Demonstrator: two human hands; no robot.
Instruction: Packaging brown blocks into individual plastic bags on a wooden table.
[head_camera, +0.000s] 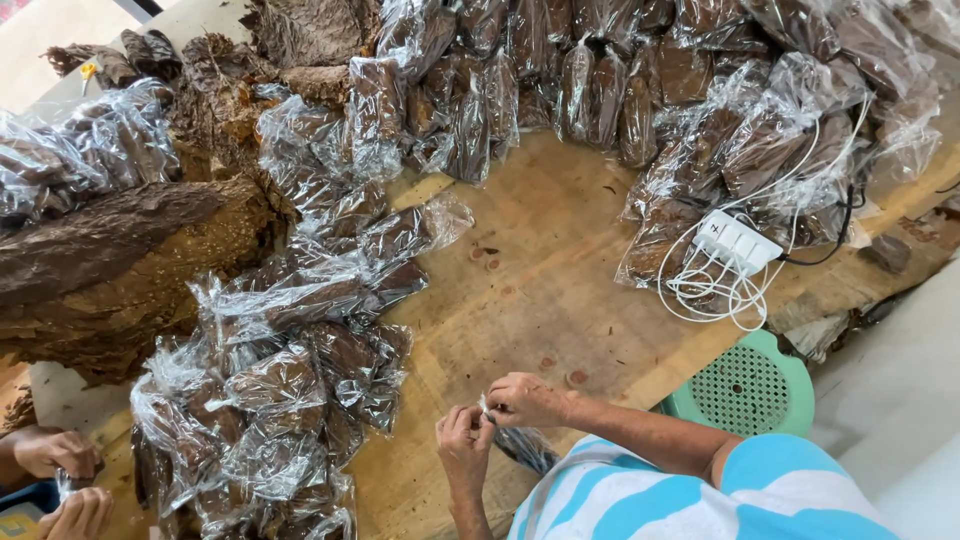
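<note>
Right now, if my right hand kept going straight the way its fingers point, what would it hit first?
Your right hand points left toward your left hand, already touching it at the small clear bag pinched between them. Beyond that lies the pile of clear bags of brown leaf, though depth is unclear.

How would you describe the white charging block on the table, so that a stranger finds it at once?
Look at the wooden table, then at the heap of clear bags of brown leaf on its right side. The white charging block lies at the heap's lower edge, with looped white cables below it. It is the only white, hard, box-shaped thing among the crinkled bags.
</note>
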